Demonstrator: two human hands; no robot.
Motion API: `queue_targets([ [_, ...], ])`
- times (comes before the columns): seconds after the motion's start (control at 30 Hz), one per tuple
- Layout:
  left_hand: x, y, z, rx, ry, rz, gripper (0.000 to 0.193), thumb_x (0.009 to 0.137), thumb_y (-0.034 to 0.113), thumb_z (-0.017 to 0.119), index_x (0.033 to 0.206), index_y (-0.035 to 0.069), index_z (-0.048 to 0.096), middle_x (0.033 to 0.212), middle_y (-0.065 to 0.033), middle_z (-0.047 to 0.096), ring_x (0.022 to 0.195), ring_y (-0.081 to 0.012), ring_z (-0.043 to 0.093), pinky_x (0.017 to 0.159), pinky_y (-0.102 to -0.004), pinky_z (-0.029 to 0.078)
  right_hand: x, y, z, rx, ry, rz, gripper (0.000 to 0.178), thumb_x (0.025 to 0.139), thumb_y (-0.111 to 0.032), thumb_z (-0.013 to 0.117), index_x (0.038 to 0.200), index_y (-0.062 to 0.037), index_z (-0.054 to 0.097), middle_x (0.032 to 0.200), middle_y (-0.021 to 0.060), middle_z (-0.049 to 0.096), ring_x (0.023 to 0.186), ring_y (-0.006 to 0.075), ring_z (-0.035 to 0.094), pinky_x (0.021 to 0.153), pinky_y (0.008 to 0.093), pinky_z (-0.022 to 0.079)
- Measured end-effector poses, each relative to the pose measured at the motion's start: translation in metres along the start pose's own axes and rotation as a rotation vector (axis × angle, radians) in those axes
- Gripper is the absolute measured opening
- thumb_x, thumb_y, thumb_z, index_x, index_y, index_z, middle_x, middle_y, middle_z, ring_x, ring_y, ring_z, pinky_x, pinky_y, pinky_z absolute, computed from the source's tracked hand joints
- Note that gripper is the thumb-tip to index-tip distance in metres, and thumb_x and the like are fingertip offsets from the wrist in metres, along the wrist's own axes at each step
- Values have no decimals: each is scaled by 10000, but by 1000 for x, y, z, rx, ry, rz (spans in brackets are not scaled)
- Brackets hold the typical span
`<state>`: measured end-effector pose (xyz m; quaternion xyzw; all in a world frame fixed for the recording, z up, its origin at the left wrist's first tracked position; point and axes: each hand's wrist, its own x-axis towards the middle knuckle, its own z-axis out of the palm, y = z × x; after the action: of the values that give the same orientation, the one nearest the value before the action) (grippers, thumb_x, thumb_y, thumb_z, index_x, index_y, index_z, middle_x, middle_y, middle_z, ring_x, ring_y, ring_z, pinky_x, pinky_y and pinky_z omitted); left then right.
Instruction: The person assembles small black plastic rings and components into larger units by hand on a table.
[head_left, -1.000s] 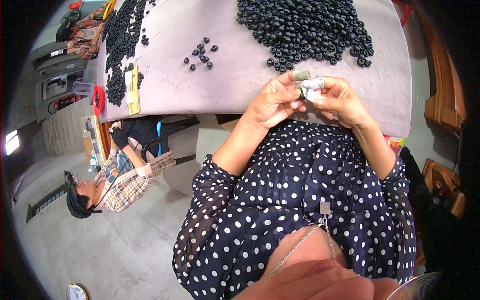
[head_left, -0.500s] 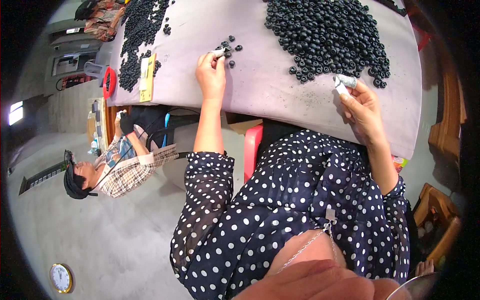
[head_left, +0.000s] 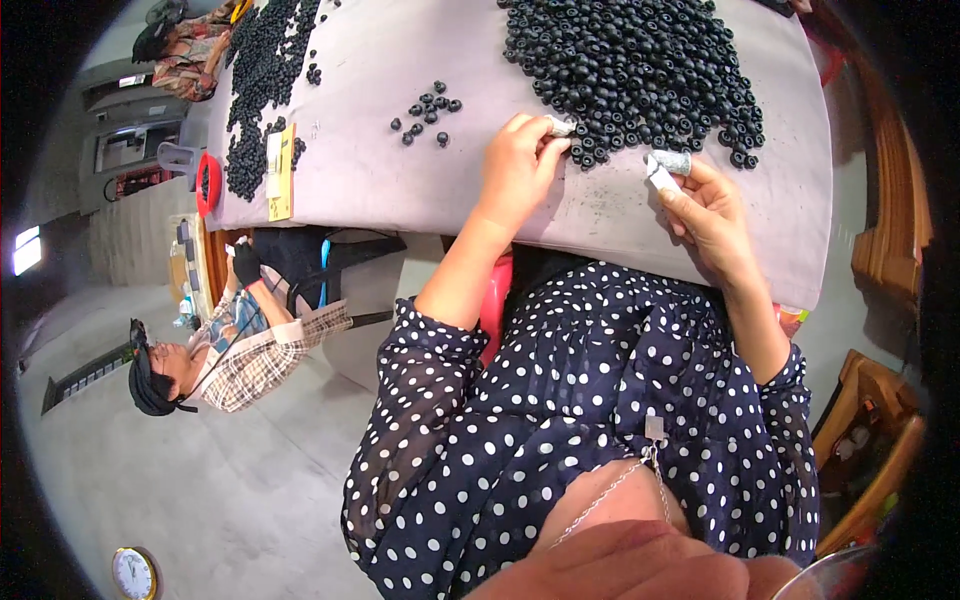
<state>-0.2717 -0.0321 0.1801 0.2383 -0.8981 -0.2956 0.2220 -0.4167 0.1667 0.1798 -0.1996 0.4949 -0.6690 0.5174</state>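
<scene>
A large heap of small black round beads with holes lies on the cloth-covered table in front of me. My left hand reaches to the heap's near left edge, thumb and wrapped index finger bent together at the beads; whether one is between them is hidden. To the right, my right hand is raised just off the heap's near edge. Pale wrapping covers its thumb and index tips, which are pinched together; anything between them is too small to make out. A small group of loose beads sits left of my left hand.
Another bead heap spreads along the table's far left, beside a yellow-and-white strip and a red bowl. A person in a checked shirt sits at the left; another person is behind. Wooden furniture stands right.
My left hand has moved right, from the small loose group to the edge of the large heap. The right hand keeps its pinch in nearly the same place. The view has shifted slightly.
</scene>
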Motion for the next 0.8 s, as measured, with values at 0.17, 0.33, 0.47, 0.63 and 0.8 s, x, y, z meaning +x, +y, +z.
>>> queue_targets([
  [0.17, -15, 1, 9, 130, 17, 100, 192, 764, 22, 688, 954, 25, 659, 797, -74, 600, 621, -157, 548, 589, -244, 464, 0, 3, 0, 25, 1, -22, 254, 881, -95, 620, 1124, -28, 587, 733, -43, 535, 511, 12, 401, 426, 159, 292],
  [0.33, -22, 10, 6, -491, 57, -235, 186, 808, 50, 681, 989, 18, 648, 870, -46, 650, 700, -132, 605, 658, -265, 496, -2, 3, 0, 28, -8, -11, 281, 878, -80, 607, 1149, -21, 566, 792, -25, 555, 538, 20, 419, 463, 168, 336],
  [0.47, -29, 36, -4, -1165, -158, -495, 165, 891, 34, 597, 1044, -5, 644, 883, -40, 639, 717, -102, 587, 703, -262, 517, -5, 6, 7, 53, -39, -5, 316, 870, -92, 632, 1170, -17, 565, 815, -21, 582, 546, 16, 432, 456, 159, 335],
  [0.63, -36, 46, 7, -1530, -273, -704, 236, 904, 76, 594, 1132, 14, 593, 869, -44, 629, 682, -111, 579, 698, -285, 538, -10, 4, 10, 103, -232, 46, 390, 858, -109, 664, 1212, -10, 532, 794, -13, 588, 530, 20, 454, 442, 153, 336],
  [0.8, -38, 45, 18, -1610, -346, -757, 329, 891, 97, 622, 1202, 44, 528, 896, -53, 634, 693, -113, 598, 653, -247, 530, -11, -1, 12, 117, -298, 90, 393, 850, -140, 682, 1191, -7, 537, 778, -3, 588, 519, 27, 460, 428, 154, 332],
])
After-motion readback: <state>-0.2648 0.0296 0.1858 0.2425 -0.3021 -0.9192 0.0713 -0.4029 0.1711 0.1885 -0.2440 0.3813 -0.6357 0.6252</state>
